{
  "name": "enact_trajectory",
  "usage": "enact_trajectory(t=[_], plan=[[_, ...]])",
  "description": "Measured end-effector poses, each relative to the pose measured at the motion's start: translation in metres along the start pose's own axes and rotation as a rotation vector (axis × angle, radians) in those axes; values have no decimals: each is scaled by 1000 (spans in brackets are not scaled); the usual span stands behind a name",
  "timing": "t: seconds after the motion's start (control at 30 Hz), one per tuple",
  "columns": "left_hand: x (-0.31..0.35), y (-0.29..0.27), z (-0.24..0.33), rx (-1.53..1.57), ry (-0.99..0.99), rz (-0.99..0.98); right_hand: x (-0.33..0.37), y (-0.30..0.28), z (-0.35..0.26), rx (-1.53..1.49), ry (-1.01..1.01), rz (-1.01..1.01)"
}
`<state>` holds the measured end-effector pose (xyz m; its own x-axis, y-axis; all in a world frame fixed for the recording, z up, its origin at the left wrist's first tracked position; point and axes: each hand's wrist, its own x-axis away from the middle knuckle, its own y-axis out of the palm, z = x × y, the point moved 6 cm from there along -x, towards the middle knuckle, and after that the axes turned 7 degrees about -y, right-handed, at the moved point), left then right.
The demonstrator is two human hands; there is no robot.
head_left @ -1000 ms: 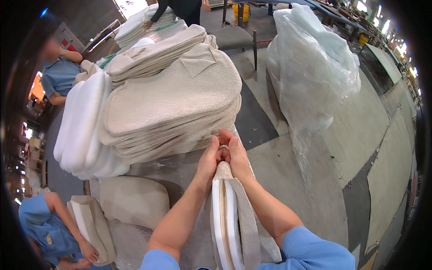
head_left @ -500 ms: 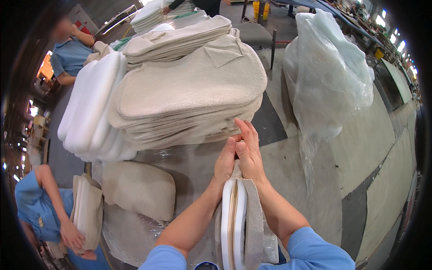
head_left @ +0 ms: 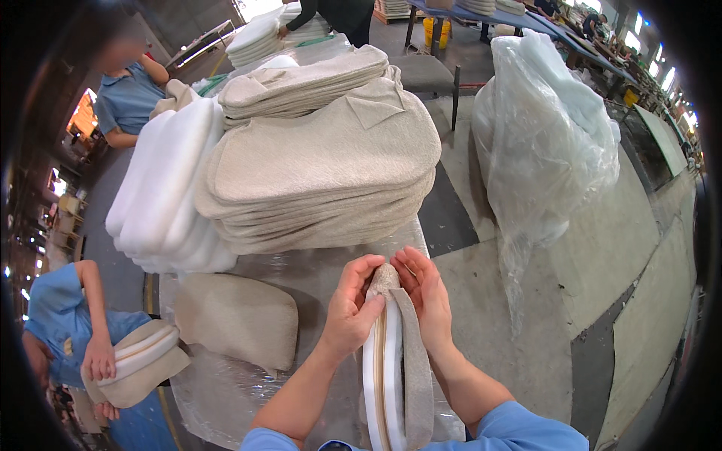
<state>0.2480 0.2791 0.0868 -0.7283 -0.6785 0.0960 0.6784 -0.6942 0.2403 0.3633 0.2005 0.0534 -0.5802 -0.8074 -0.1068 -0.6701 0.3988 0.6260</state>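
Note:
A cushion (head_left: 382,379) stands on its edge in front of me, its white padding showing a tan-brown strip along the middle. A beige fabric cover (head_left: 418,368) hangs open along its right side and is drawn over the far tip. My left hand (head_left: 352,307) grips that covered tip from the left, thumb pressed near the fabric's edge. On the opposite side my right hand (head_left: 427,301) cups it with curled fingers. The cushion's near end runs out of view at the bottom.
A tall stack of beige covers (head_left: 323,161) lies beyond my hands, beside white padding (head_left: 169,180). A finished-looking beige cushion (head_left: 237,319) rests on the plastic-covered table (head_left: 226,398). At left, a co-worker (head_left: 71,331) handles another cushion. A plastic-wrapped white bundle (head_left: 541,143) stands right.
My hands have come nearer and parted from their clasp beyond the tip, now lying on either side of it. The left co-worker's cushion has tilted over.

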Motion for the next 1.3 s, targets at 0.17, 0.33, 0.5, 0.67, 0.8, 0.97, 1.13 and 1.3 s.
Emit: enact_trajectory(t=[0.17, 0.33, 0.5, 0.67, 0.8, 0.97, 1.13, 1.3], plan=[[-5, -2, 1, -96, 1, -72, 23, 11, -22, 194, -56, -93], [-9, -4, -2, -202, 8, -57, 10, 8, -36, 605, 13, -104], [-10, -4, 8, -519, 102, -52, -8, 7, -52, 926, 24, -246], [-9, 0, 7, -526, 128, 2, -16, -1, -43, 1084, 11, -481], [-9, 1, 3, -565, 137, 70, -23, -2, -38, 1166, 100, -524], [-6, -3, -11, -406, 162, 155, -27, -4, -35, 1182, 277, -639], [-9, -1, -17, -300, 212, 178, -31, 12, -42, 1046, 114, -714], [-6, -2, -28, -164, 174, 172, -21, 18, -43, 1130, -86, -782]])
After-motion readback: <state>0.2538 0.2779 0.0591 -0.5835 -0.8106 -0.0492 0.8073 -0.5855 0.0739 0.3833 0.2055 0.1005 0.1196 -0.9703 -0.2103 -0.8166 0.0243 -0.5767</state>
